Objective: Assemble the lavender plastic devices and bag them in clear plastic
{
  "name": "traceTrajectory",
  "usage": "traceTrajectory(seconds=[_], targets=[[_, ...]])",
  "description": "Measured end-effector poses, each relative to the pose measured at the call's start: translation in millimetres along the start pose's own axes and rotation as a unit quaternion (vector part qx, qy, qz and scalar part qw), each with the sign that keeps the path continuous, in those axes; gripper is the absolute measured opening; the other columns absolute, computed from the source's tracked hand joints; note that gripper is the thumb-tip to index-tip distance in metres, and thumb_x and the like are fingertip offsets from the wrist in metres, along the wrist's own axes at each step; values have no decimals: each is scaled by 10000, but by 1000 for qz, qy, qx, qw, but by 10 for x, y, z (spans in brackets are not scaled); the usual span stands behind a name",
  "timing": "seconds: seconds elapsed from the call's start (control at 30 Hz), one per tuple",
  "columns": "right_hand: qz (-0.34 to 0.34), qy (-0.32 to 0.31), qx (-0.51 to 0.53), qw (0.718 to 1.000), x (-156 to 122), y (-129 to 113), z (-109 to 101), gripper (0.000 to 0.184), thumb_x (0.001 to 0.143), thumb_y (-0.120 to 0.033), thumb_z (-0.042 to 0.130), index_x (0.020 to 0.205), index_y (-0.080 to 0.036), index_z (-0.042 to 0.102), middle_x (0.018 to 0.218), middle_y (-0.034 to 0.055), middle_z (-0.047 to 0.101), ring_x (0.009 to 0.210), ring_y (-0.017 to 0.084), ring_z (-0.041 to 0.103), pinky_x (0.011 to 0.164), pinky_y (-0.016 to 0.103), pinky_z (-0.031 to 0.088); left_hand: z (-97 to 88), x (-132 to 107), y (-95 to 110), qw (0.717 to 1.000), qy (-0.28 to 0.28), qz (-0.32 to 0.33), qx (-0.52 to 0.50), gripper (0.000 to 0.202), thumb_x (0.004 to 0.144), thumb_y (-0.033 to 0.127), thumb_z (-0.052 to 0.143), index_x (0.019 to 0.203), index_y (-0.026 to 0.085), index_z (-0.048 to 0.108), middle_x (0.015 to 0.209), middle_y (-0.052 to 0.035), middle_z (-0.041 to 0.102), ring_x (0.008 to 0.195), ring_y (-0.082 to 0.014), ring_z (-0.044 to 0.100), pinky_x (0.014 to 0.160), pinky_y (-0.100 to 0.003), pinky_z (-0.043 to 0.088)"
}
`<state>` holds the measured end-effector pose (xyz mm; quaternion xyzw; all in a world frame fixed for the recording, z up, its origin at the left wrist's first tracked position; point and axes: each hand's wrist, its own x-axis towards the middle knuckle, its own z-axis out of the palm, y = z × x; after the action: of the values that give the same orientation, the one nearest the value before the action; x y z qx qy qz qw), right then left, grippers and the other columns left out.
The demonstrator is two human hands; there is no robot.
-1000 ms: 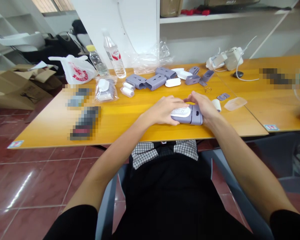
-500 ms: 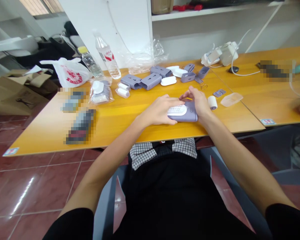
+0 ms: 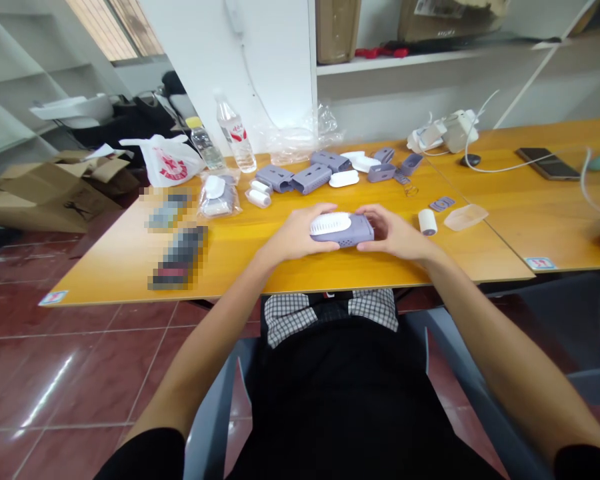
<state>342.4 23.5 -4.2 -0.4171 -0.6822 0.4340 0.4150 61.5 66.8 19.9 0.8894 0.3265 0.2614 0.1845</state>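
Observation:
Between my two hands is a purple plastic case [image 3: 356,233] with a white ribbed piece [image 3: 331,223] on its top. It lies sideways just above or on the table; I cannot tell which. My left hand [image 3: 300,233] wraps the left end, thumb on the near side and fingers over the far side. At the right end, my right hand [image 3: 397,233] grips the case between thumb and fingers, with a gap between palm and case. A white roll [image 3: 427,222] stands to the right of my right hand. Several purple housings [image 3: 311,179] lie beyond the hands.
Along the back stand two bottles [image 3: 236,137], a white bag [image 3: 173,160] and clear plastic wrap [image 3: 295,147]. Right of the roll are flat purple pieces [image 3: 442,204] and a translucent tray [image 3: 466,217]. Chargers [image 3: 450,132] and a phone [image 3: 547,164] sit farther right. A bagged set [image 3: 219,196] lies left.
The purple case has shifted left and turned so its perforated side faces me. My right hand has moved from over its right end to a thumb-and-finger grip. The view has tilted up.

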Motion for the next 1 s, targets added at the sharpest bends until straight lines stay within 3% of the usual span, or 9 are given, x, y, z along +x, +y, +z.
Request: traceTrajectory(seconds=[0.17, 0.33, 0.57, 0.73, 0.9, 1.0], targets=[[-5, 6, -121, 993, -11, 25, 125, 743, 600, -367, 1023, 1244, -328, 654, 1348, 81, 713, 1157, 372, 712, 1039, 615, 598, -98, -423, -212, 998, -13, -49, 26, 1031, 780, 633, 885, 1631, 233, 462, 1650, -185, 554, 1485, -421, 573, 1226, -596, 487], [-20, 4, -151, 988, -27, 34, 148, 662, 714, -407, 965, 1301, -326, 670, 1375, 84, 729, 1173, 362, 727, 1090, 615, 576, -123, -693, -337, 996, 10, -83, 42, 978, 822, 622, 852, 1627, 219, 468, 1654, -195, 550, 1509, -419, 559, 1257, -610, 458], [-28, 1, -187, 982, -43, 66, 126, 660, 703, -371, 954, 1295, -260, 682, 1304, 90, 761, 1111, 325, 749, 1048, 582, 597, -166, -656, -139, 984, -39, -150, 85, 959, 813, 584, 872, 1603, 174, 513, 1663, -184, 547, 1538, -397, 531, 1321, -567, 384], [-37, -8, -203, 979, -42, 68, 118, 710, 704, -350, 956, 1341, -246, 661, 1372, 108, 739, 1215, 346, 726, 1085, 577, 581, -105, -694, -87, 987, -23, -137, 80, 908, 843, 583, 840, 1596, 198, 508, 1642, -166, 566, 1528, -382, 536, 1307, -554, 404], [-54, 24, -269, 961, -33, 130, 167, 651, 882, -356, 823, 1488, -252, 611, 1485, 129, 697, 1344, 356, 672, 1179, 592, 512, 65, -719, -86, 979, 14, -158, 132, 770, 1045, 447, 562, 1695, 110, 324, 1787, -221, 327, 1666, -356, 344, 1358, -535, 320], [-46, 58, -343, 937, -21, 182, 163, 605, 995, -331, 663, 1586, -260, 554, 1536, 131, 672, 1412, 362, 628, 1226, 599, 461, 107, -701, -67, 963, 0, -191, 189, 719, 1094, 398, 432, 1695, 29, 293, 1772, -261, 333, 1670, -352, 338, 1371, -536, 291]])
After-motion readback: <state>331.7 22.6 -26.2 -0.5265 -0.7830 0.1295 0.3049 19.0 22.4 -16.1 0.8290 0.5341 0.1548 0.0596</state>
